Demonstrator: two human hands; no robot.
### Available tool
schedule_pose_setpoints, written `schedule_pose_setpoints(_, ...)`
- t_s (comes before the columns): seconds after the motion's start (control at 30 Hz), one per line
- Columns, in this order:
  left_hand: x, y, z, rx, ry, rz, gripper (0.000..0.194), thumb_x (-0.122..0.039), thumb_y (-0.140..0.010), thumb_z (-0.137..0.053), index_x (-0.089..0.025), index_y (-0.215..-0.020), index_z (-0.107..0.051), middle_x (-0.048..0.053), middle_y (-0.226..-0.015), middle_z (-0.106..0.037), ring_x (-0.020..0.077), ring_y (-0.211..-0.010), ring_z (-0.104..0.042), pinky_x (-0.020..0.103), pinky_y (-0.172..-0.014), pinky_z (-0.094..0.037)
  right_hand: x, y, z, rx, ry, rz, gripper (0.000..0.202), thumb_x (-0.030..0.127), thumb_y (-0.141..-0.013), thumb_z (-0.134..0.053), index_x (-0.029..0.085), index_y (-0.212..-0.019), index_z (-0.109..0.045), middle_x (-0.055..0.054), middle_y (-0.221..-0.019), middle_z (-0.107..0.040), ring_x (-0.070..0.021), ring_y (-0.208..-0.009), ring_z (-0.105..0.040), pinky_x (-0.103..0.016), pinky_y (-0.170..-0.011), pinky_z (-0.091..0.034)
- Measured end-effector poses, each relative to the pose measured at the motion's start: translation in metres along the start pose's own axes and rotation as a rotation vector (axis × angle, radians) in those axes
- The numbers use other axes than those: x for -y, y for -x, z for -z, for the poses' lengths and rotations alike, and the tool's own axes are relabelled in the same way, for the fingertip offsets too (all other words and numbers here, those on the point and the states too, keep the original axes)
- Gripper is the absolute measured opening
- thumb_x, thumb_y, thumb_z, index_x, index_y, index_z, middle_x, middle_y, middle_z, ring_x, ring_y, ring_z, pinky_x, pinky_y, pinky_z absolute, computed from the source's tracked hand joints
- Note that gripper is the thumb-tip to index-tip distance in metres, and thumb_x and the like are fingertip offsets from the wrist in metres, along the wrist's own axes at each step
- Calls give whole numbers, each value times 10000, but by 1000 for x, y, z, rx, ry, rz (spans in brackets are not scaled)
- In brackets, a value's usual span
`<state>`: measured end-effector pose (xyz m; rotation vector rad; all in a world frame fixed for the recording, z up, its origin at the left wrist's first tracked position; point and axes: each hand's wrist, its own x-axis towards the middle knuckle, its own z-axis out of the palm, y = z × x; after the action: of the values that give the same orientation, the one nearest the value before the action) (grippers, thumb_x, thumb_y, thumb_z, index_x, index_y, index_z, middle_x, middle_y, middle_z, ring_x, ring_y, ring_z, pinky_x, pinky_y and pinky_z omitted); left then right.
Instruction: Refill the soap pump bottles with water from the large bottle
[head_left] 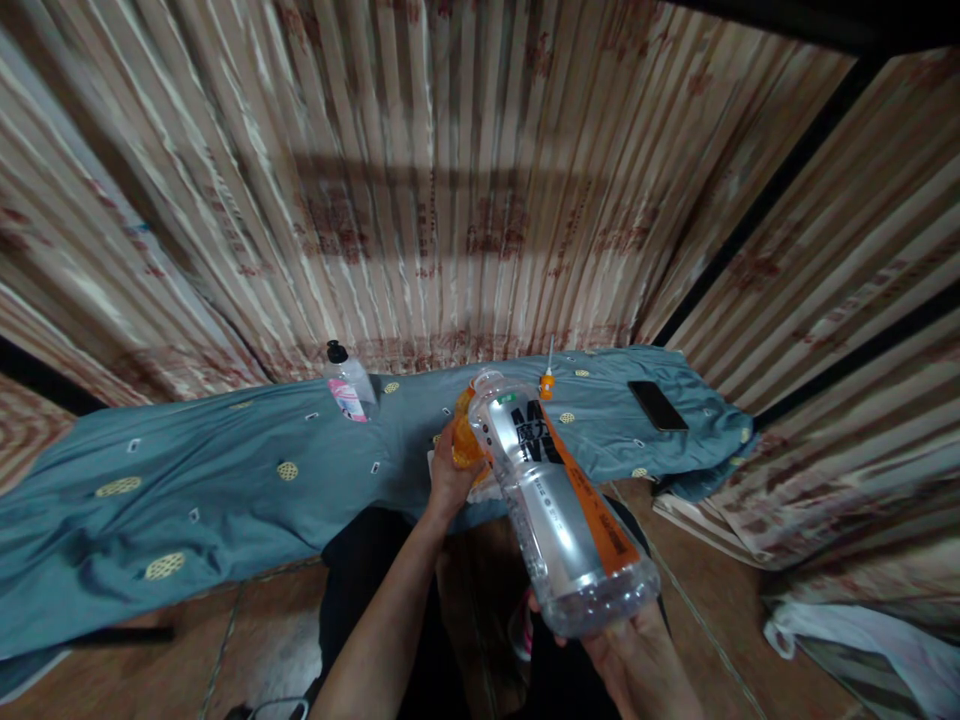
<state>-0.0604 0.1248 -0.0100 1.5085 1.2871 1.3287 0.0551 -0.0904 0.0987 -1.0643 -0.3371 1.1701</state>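
Note:
My left hand (pixel 450 475) is closed around a translucent orange bottle (pixel 466 440), partly hidden behind a larger one. That larger clear plastic drink bottle (pixel 555 500) has a silver and orange label, and my right hand (pixel 619 640) grips it near its base. It lies tilted, its uncapped neck pointing away from me, beside the top of the orange bottle. Whether the two touch I cannot tell. An orange pump top (pixel 547 384) with a pale tube stands on the cloth just beyond. Something white (pixel 486 490), perhaps paper, shows below the orange bottle.
A clear bottle with a black cap and pink label (pixel 349 390) stands on the blue-green cloth (pixel 247 490), left of my hands. To the right lies a dark phone (pixel 658 406). Patterned curtains (pixel 450 200) hang close behind, with a dark frame bar (pixel 772 200) at right.

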Motion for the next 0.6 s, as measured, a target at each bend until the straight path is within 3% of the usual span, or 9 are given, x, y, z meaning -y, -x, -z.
schedule_pose_setpoints(0.2, -3, -1, 1, 15, -8, 10, 611, -185, -615, -761, -210, -1196, -574, 73, -1156, -683, 261, -1127, -624, 419, -1013, -476, -17, -13, 17, 104, -3, 59, 449, 487, -561, -920, 230, -870, -720, -47, -687, -741, -204, -536, -662, -312, -486, -544)
schedule_pose_setpoints(0.43, 0, -1, 1, 20, -30, 9, 628, -186, -612, -766, -216, -1206, -564, 78, -1200, -668, 267, -1172, -608, 430, -1040, -460, 3, -2, 0, 84, 49, 19, 434, 529, -553, -919, 230, -779, -700, -16, -666, -728, -173, -555, -649, -320, -594, -563)
schedule_pose_setpoints(0.6, 2, -2, 0, 11, -12, -3, 648, -181, -611, -765, -230, -1222, -559, 62, -1203, -670, 260, -1173, -611, 426, -1046, -459, 1, -5, 5, 176, 55, 55, 401, 526, -604, -893, 218, -770, -698, -31, -650, -726, -195, -559, -661, -318, -553, -554)
